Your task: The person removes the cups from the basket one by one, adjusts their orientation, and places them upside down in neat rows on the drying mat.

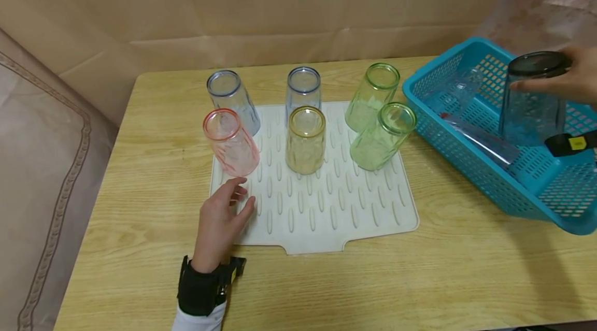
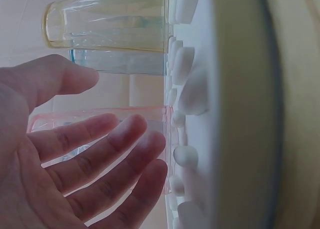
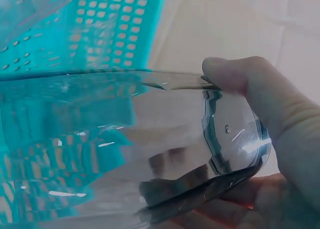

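My right hand (image 1: 580, 74) grips a dark grey glass (image 1: 534, 105) by its thick base end, mouth down, over the blue basket (image 1: 475, 186). In the right wrist view, thumb and fingers wrap the base end of this clear grey glass (image 3: 165, 139). My left hand (image 1: 221, 222) hovers at the left of the white drying mat (image 1: 322, 227), fingers loosely bent and holding nothing. Just beyond its fingertips stands an upside-down pink glass (image 1: 233, 147). The left wrist view shows the spread fingers (image 2: 105, 174) in front of that glass, with a yellow glass (image 2: 110, 24) beyond the thumb.
Upside down on the mat stand two bluish glasses, left (image 1: 235, 103) and middle (image 1: 303, 90), a yellow glass (image 1: 305, 147), and two green glasses, rear (image 1: 370, 100) and front (image 1: 382, 139). Inside the basket lie a clear glass (image 1: 459, 87) and another transparent glass (image 1: 485, 139).
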Available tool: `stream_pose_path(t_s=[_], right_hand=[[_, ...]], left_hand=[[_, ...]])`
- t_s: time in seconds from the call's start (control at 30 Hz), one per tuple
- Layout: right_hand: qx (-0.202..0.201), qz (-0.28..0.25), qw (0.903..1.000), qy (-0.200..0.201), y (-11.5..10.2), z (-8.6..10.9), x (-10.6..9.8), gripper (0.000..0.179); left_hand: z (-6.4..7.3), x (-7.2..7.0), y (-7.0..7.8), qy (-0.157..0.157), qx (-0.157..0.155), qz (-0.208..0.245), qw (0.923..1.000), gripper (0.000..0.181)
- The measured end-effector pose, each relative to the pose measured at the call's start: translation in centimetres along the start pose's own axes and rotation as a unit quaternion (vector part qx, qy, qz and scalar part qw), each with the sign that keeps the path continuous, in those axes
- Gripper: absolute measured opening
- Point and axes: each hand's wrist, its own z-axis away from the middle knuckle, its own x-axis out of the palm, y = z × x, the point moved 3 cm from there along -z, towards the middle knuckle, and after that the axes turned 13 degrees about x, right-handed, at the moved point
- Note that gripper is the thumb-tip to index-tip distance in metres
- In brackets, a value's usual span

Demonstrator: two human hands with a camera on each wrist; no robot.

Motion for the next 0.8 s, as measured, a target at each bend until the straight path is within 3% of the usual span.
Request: stream_pose_path(t_s=[0.07, 0.13, 0.2, 0.27, 0.33, 0.37, 0.47, 0.57, 0.8], right_hand=[[0.008, 0.008, 0.9997, 0.022, 3.2, -3.0, 1.1, 0.087], [0.015, 0.006, 0.9995, 0.026, 3.6, -2.9, 1.2, 0.105], [0.003, -0.007, 0.9995, 0.031, 0.4, 0.5, 0.2, 0.093], [-0.011, -0.037, 0.9985, 0.039, -4.9, 6.1, -1.4, 0.081], [-0.031, -0.084, 0.995, 0.046, -9.9, 11.4, -2.9, 0.057], [-0.048, -0.113, 0.9916, 0.04, -11.5, 13.1, -3.3, 0.046], [-0.082, -0.154, 0.9836, 0.046, -13.3, 15.0, -3.5, 0.023], [-0.105, -0.149, 0.982, 0.05, -13.5, 15.3, -3.3, 0.023], [-0.094, -0.142, 0.982, 0.081, -13.6, 16.8, -3.0, 0.043]], left_hand=[[0.0, 0.0, 0.0, 0.001, 0.0, -0.001, 1.0, 0.036], [0.0, 0.1, 0.0, 0.002, 0.0, -0.002, 1.0, 0.036], [0.0, 0.1, 0.0, 0.004, 0.001, -0.004, 1.0, 0.036], [0.0, 0.1, -0.1, 0.005, 0.001, -0.004, 1.0, 0.036], [-0.1, 0.1, -0.2, 0.005, 0.0, -0.003, 1.0, 0.036], [-0.1, 0.2, -0.2, 0.004, -0.002, -0.002, 1.0, 0.035], [-0.1, 0.3, -0.4, -0.001, -0.006, 0.001, 1.0, 0.035], [-0.1, 0.4, -0.6, -0.002, -0.007, 0.002, 1.0, 0.035], [-0.3, 0.6, -0.9, 0.005, -0.005, 0.005, 1.0, 0.035]])
